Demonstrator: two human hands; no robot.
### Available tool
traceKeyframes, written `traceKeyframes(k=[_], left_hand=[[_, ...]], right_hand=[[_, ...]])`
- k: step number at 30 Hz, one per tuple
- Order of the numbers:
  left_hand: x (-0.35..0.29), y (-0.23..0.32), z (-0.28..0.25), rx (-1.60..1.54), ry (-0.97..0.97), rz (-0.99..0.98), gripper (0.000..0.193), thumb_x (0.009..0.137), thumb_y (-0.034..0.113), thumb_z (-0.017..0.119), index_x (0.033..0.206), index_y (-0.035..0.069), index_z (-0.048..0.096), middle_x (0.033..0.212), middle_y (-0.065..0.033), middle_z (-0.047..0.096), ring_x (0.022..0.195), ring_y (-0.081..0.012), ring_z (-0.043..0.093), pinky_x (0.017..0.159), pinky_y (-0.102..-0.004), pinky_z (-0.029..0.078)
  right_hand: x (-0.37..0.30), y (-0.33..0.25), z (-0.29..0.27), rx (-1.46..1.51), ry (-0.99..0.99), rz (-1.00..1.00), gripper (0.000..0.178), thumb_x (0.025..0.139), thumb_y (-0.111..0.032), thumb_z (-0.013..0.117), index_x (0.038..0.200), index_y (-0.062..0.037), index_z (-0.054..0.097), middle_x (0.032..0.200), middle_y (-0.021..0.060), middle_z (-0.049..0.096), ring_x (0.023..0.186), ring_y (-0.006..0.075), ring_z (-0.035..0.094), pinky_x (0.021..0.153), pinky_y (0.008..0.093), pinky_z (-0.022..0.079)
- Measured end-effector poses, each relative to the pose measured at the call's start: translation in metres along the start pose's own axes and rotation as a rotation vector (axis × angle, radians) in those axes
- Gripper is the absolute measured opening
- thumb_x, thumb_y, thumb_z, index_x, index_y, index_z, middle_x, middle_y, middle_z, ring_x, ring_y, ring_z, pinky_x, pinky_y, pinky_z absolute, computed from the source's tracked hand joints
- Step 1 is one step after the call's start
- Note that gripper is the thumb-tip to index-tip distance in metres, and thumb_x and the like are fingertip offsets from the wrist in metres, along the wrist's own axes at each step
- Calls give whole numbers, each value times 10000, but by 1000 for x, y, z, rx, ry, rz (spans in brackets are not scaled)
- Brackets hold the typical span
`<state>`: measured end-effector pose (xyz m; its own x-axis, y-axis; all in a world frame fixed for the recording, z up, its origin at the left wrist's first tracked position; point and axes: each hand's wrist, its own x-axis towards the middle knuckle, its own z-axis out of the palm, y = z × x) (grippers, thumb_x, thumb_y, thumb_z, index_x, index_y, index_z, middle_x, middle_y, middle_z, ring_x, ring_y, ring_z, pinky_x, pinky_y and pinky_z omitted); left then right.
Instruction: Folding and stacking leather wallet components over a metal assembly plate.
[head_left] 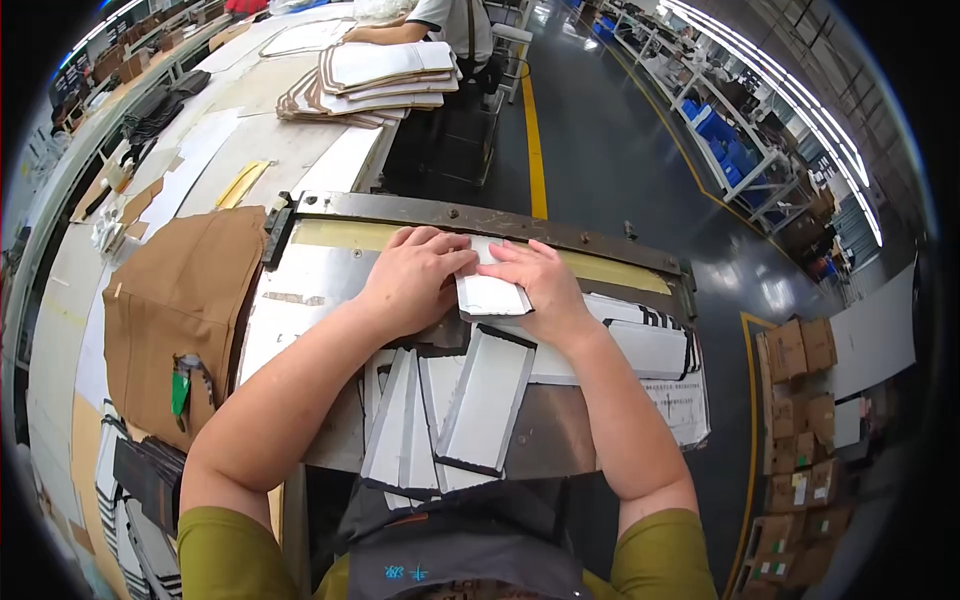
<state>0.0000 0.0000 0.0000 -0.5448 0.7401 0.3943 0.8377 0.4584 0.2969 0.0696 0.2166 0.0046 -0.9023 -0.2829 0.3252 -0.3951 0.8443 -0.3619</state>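
A small white panel with dark edges [492,297] lies between my two hands, close to the metal bar at the far side of the work plate. My left hand [412,278] holds its left side, fingers bent over it and the tips partly hidden. On its right side my right hand [545,290] grips it, thumb and fingers pressing on the top. Just nearer to me, several white strips with black borders [487,398] overlap on the metal plate [555,430]. More white pieces [648,348] lie beside and partly under my right forearm.
A metal bar [450,212] runs along the plate's far edge. Brown fabric [190,300] with a green-handled tool [180,392] lies at left. White panels [390,80] are stacked on the long table, near another person's arm [380,34]. Cardboard boxes [800,450] stand at right.
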Motion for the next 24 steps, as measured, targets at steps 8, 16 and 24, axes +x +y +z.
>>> traceKeyframes(k=[8,16,24], left_hand=[[-5,-8,-12,58,-39,-20,516,753,52,701,1261,122,634,1344,-78,585,1284,-283,496,1099,-430,364],[-3,-6,-6,60,-59,-20,539,766,72,698,1295,132,617,1363,-77,566,1292,-296,479,1121,-436,323],[-2,5,-3,90,-40,-43,511,762,83,712,1265,149,647,1204,-79,561,1203,-292,501,1105,-429,330]], right_hand=[[9,-8,15,-6,55,3,419,731,-195,822,1139,-149,736,1292,142,656,1276,252,570,1140,456,344],[7,-11,10,-64,119,-21,420,714,-114,802,1127,-150,739,1231,114,658,1194,280,583,1080,428,400],[1,-8,6,-102,165,-74,349,728,-84,780,1073,-132,754,1116,100,663,1105,298,596,1019,414,435]])
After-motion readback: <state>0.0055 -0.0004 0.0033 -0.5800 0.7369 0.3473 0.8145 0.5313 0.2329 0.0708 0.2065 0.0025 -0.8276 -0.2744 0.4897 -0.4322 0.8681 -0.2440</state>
